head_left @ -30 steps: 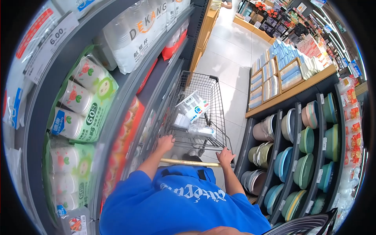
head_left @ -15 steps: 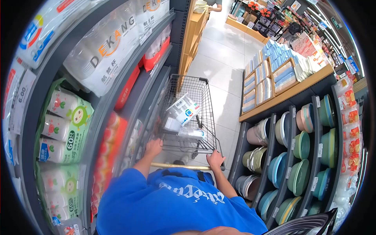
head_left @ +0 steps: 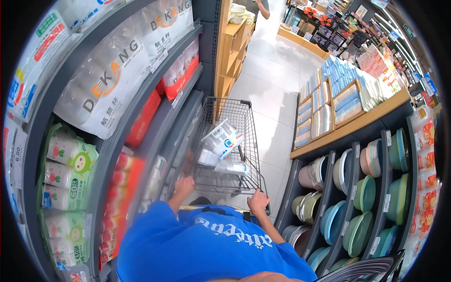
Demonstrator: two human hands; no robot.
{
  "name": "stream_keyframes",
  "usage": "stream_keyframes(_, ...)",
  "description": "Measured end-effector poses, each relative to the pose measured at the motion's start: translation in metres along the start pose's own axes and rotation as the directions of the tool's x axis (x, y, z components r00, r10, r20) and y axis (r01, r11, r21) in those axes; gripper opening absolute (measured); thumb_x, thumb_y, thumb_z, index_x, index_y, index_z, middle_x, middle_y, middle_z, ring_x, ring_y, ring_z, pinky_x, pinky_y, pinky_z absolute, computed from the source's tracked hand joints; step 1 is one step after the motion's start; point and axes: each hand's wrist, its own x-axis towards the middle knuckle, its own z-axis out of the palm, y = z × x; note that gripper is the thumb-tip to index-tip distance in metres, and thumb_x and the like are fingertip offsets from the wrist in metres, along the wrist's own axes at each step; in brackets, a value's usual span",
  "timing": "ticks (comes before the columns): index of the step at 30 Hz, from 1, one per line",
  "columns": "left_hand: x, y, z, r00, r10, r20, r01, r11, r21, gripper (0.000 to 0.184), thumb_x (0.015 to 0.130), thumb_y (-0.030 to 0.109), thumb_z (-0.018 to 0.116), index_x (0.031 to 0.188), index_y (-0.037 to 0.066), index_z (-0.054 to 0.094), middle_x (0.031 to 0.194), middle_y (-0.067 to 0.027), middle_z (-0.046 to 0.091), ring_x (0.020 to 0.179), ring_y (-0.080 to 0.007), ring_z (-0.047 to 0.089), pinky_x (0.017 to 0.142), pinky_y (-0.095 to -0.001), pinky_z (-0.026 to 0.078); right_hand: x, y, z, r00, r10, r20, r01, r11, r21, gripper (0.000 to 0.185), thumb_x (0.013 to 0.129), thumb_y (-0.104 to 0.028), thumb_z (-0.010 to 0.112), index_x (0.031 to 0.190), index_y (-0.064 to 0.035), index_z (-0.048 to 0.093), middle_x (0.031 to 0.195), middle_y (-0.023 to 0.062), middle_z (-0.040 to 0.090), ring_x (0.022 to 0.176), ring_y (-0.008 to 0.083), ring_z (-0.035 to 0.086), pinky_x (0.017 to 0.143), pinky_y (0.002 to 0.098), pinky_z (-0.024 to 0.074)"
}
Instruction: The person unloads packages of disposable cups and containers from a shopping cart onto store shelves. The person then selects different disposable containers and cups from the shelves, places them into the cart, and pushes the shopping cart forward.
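Note:
A black wire shopping cart (head_left: 253, 162) stands in front of me, with its bar close to my blue shirt. My left hand (head_left: 184, 186) is closed on the near left corner of the cart, and my right hand (head_left: 258, 202) is closed on the near right corner. Inside the basket lies a tilted clear-and-white package (head_left: 222, 138) with a blue round logo. Under and beside it are a white pack (head_left: 207, 158) and a clear plastic-wrapped pack (head_left: 232, 167). My body hides most of the cart bar.
Shelves of bagged plastic cups (head_left: 110, 84) and paper-cup packs (head_left: 70, 174) run close along the left. On the right, racks hold basins (head_left: 358, 233) below folded towels (head_left: 345, 75). Pale tiled floor (head_left: 268, 89) stretches ahead, and another person's arm (head_left: 264, 9) shows at the top.
The shelf goods on the left have slid down and left in view, and the right-hand racks have shifted slightly. Both my hands stay on the cart. The other person's hand is raised now.

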Motion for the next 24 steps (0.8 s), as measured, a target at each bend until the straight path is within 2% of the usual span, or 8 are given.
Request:
stream_keyframes(2, 0.001, 0.001, 0.015, 1.0, -0.018, -0.016, 0.018, 1.0, 0.001, 0.02, 0.083, 0.022, 0.055, 0.085, 0.008, 0.07, 0.08, -0.0227, 0.07, 0.081, -0.0414, 0.069, 0.075, -0.0538, 0.053, 0.006, 0.007, -0.002, 1.0, 0.0, -0.009, 0.0, 1.0, -0.004, 0.064, 0.075, -0.037, 0.077, 0.126, -0.0071, 0.051, 0.108, 0.0225, 0.061, 0.099, 0.0353, 0.064, 0.103, 0.0579, 0.0317)
stream_keyframes(3, -0.003, 0.005, 0.009, 0.999, 0.039, -0.025, -0.039, 0.999, -0.03, 0.024, 0.085, 0.024, 0.053, 0.086, 0.008, 0.069, 0.079, -0.0243, 0.069, 0.079, -0.0428, 0.068, 0.074, -0.0541, 0.054, 0.008, 0.01, -0.003, 1.0, -0.001, -0.025, 0.001, 1.0, -0.025, 0.064, 0.076, -0.038, 0.078, 0.126, -0.0072, 0.052, 0.108, 0.0213, 0.061, 0.098, 0.0345, 0.065, 0.103, 0.058, 0.0325)
stream_keyframes(6, 0.0, 0.018, 0.016, 0.998, -0.002, -0.065, 0.001, 1.0, -0.009, 0.026, 0.088, 0.025, 0.051, 0.088, 0.007, 0.068, 0.079, -0.0255, 0.068, 0.077, -0.0438, 0.068, 0.072, -0.0542, 0.054, 0.023, 0.017, -0.009, 1.0, 0.001, -0.015, -0.002, 0.999, -0.039, 0.064, 0.076, -0.038, 0.078, 0.126, -0.0071, 0.052, 0.108, 0.0211, 0.061, 0.098, 0.0342, 0.065, 0.102, 0.0579, 0.0332)
stream_keyframes(7, 0.001, 0.022, 0.016, 0.999, -0.022, -0.026, 0.021, 1.0, -0.021, 0.026, 0.089, 0.026, 0.05, 0.09, 0.006, 0.067, 0.078, -0.0258, 0.067, 0.076, -0.0439, 0.067, 0.072, -0.0547, 0.054, 0.025, 0.018, -0.014, 1.0, 0.007, -0.024, -0.008, 0.999, -0.034, 0.063, 0.076, -0.035, 0.077, 0.127, -0.0064, 0.053, 0.107, 0.0211, 0.062, 0.098, 0.0339, 0.065, 0.103, 0.0581, 0.0328)
stream_keyframes(10, 0.001, 0.031, 0.013, 0.997, -0.022, -0.07, 0.021, 1.0, -0.012, 0.024, 0.089, 0.025, 0.051, 0.088, 0.006, 0.066, 0.077, -0.0245, 0.067, 0.075, -0.0439, 0.066, 0.071, -0.0558, 0.053, 0.03, 0.02, -0.011, 1.0, 0.023, -0.003, -0.023, 1.0, -0.021, 0.065, 0.076, -0.033, 0.075, 0.13, -0.0047, 0.052, 0.106, 0.0232, 0.06, 0.102, 0.0372, 0.061, 0.103, 0.0615, 0.031)
stream_keyframes(19, -0.005, 0.035, 0.012, 0.995, -0.02, -0.098, 0.016, 0.999, -0.048, 0.022, 0.089, 0.025, 0.051, 0.086, 0.007, 0.063, 0.075, -0.0213, 0.066, 0.076, -0.0426, 0.065, 0.069, -0.0565, 0.05, 0.03, 0.018, -0.017, 0.999, 0.026, 0.044, -0.024, 0.999, -0.043, 0.068, 0.076, -0.032, 0.078, 0.132, -0.0048, 0.05, 0.111, 0.0231, 0.058, 0.105, 0.0372, 0.06, 0.105, 0.0624, 0.0301)
stream_keyframes(22, -0.003, 0.027, 0.022, 0.992, 0.0, -0.127, -0.007, 0.998, -0.055, 0.022, 0.089, 0.026, 0.051, 0.085, 0.007, 0.063, 0.073, -0.0213, 0.065, 0.074, -0.0427, 0.064, 0.068, -0.0571, 0.049, 0.025, 0.018, -0.013, 0.997, -0.012, -0.081, 0.009, 0.999, -0.044, 0.052, 0.075, -0.029, 0.075, 0.118, -0.0068, 0.055, 0.1, 0.0205, 0.061, 0.096, 0.0355, 0.064, 0.103, 0.0592, 0.0327)
stream_keyframes(24, -0.003, 0.028, 0.017, 0.996, -0.031, -0.085, 0.027, 0.999, -0.046, 0.024, 0.089, 0.028, 0.051, 0.088, 0.008, 0.065, 0.078, -0.0212, 0.067, 0.078, -0.042, 0.066, 0.071, -0.0563, 0.051, 0.025, 0.019, -0.01, 1.0, 0.001, -0.022, -0.002, 1.0, -0.02, 0.063, 0.076, -0.031, 0.077, 0.127, -0.0054, 0.052, 0.106, 0.0222, 0.059, 0.101, 0.0364, 0.062, 0.103, 0.0615, 0.0307)
